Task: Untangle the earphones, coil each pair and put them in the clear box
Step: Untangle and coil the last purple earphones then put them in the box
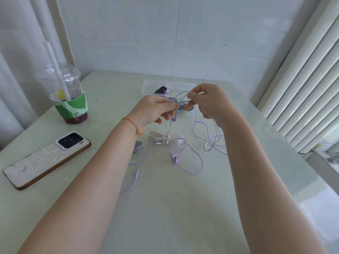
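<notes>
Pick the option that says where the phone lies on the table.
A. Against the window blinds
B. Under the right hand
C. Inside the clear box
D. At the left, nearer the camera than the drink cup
D: the phone lies face down near the table's left edge, in front of the drink cup, well apart from the clear box.

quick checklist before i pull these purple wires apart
1. Both hands grip cord: left hand and right hand pinch the purple earphone cord - ok.
2. Knot free: strands between the fingers overlap - cannot tell.
3. Slack: loops, one earbud and the plug lie loose on the table - ok.
4. Clear box within reach, lid off - ok.
5. Drink cup away from the cords - ok.
</notes>
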